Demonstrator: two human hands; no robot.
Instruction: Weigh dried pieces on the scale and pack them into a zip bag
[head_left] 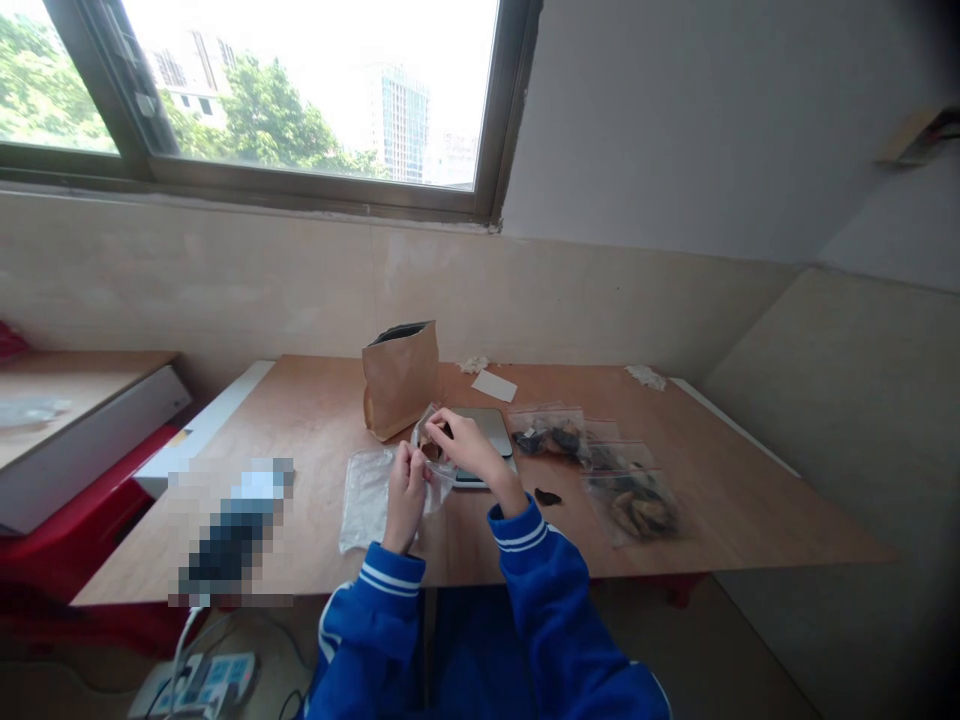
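My left hand (pixel 405 497) grips the lower side of a clear plastic bag (pixel 439 487), and my right hand (pixel 463 445) pinches its upper edge. A brown piece (pixel 430 448) sits at the bag's mouth, partly hidden by my fingers. Under my left hand lies a flat clear plastic sheet or bag (pixel 367 500). A metallic flat device, perhaps a scale (pixel 489 426), lies beneath my right hand. Behind my hands stands a brown paper bag (pixel 400 381). To the right lie several clear zip bags of dark dried pieces (pixel 549 433), with one loose dark piece (pixel 548 497) nearby.
A plywood table (pixel 735 520) runs below a window and a tiled wall. A white paper slip (pixel 494 386) and tissue scraps (pixel 645 377) lie at its back edge. A pixelated object (pixel 232 530) stands at the left, and a power strip (pixel 199 685) sits below the front edge.
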